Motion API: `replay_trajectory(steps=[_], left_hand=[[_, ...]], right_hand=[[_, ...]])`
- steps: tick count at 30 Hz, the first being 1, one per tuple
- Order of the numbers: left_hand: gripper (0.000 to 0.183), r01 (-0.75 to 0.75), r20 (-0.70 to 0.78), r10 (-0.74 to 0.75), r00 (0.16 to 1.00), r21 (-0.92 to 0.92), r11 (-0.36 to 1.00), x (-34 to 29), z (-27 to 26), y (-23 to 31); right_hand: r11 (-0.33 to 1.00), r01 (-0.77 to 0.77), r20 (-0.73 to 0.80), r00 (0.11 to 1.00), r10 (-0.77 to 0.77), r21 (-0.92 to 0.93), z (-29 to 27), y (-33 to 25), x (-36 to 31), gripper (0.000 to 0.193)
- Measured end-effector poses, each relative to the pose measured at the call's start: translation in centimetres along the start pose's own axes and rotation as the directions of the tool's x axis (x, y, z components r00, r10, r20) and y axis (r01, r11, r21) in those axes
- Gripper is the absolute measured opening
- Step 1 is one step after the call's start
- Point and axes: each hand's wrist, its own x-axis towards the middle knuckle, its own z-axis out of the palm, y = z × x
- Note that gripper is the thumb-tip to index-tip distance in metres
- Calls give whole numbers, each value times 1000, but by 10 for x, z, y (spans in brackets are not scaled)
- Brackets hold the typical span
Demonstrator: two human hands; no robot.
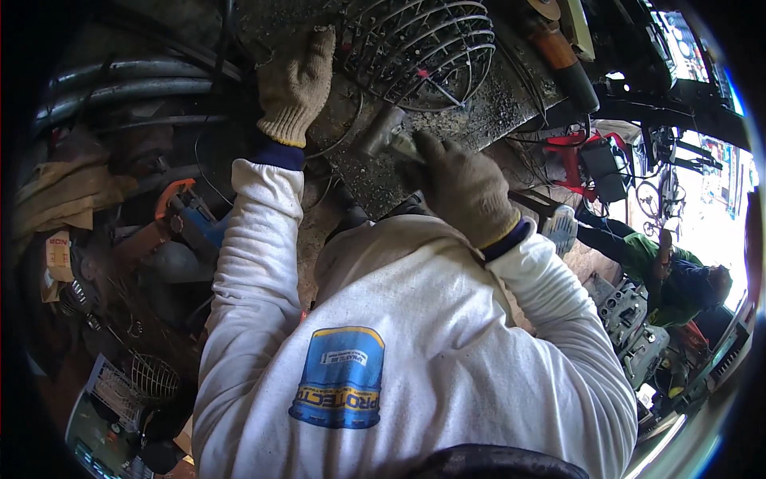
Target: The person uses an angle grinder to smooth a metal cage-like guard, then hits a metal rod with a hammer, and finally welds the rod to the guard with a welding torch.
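Note:
My right hand (471, 191), in a knitted work glove with a dark grip side, is closed around the handle of a hammer (378, 131). The hammer's thick metal head lies over the workbench (363, 180), which is strewn with dark grit. My left hand (295, 88), in a beige knitted glove, is at the bench's left part with one digit stretched forward; its other fingers are partly lost in shadow. Just right of it is a round cage of curved metal rods (427, 48), with a small pink-red piece (423, 73) among the rods. The left hand appears apart from the cage.
An orange and black angle grinder (558, 60) lies at the far right of the bench, with cables nearby. Metal pipes (128, 88) run along the left. An orange and blue tool (191, 211) sits below them. Another person (678, 275) is at the right, near metal engine parts (630, 327).

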Motion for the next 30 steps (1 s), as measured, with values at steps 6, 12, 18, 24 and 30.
replay_trajectory(steps=[6, 12, 18, 24, 30], left_hand=[[37, -29, -27, 29, 999, 0, 1000, 1, 0, 2], [38, 62, 59, -58, 997, -62, 996, 1, -2, 3], [37, 40, 27, -39, 999, -55, 998, -1, 1, -4], [39, 43, 129, -44, 991, 7, 999, 0, -1, -3], [42, 76, 55, -72, 996, -85, 993, 0, 1, -3]], right_hand=[[999, -46, 87, 995, 48, -18, -7, -28, -12, 45], [981, -192, 137, 973, 186, 31, -3, -18, 5, 45], [993, 117, -27, 993, -117, -7, 2, -16, -4, 37], [995, -94, 28, 995, 93, 17, 4, -21, -3, 34], [995, -96, 39, 995, 94, 39, 1, -17, -1, 48]])
